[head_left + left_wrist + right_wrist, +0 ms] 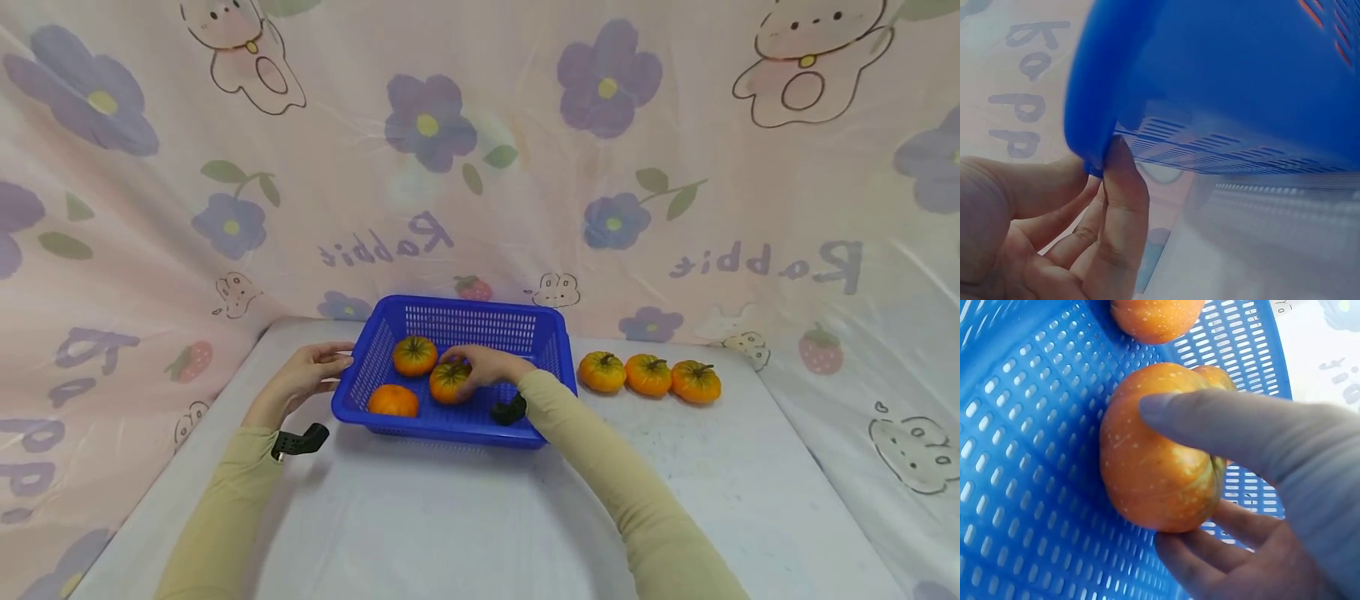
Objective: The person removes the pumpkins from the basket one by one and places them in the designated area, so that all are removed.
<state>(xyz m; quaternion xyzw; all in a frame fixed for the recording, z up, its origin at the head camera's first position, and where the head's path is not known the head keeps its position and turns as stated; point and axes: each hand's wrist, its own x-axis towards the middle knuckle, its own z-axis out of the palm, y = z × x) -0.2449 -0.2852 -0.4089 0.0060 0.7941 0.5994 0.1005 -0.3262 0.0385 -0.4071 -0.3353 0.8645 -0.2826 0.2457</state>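
A blue plastic basket (465,431) with slotted sides stands on the table. My left hand (309,372) is at its left end; in the left wrist view, thumb and fingers (1124,206) pinch the basket's rim (1094,94). Inside the basket, my right hand (491,367) grips a small orange pumpkin (447,382) with green streaks around its stem. In the right wrist view the thumb lies over this pumpkin (1154,462), with the other fingers at its far side. Two more pumpkins are in the basket: a streaked one (414,357) behind and a plainer orange one (393,401) at the front left.
Right of the basket, three orange pumpkins (602,372) sit in a row on the white table (450,517). A patterned cloth (495,208) hangs behind and along the sides. Each wrist wears a black camera mount (303,440).
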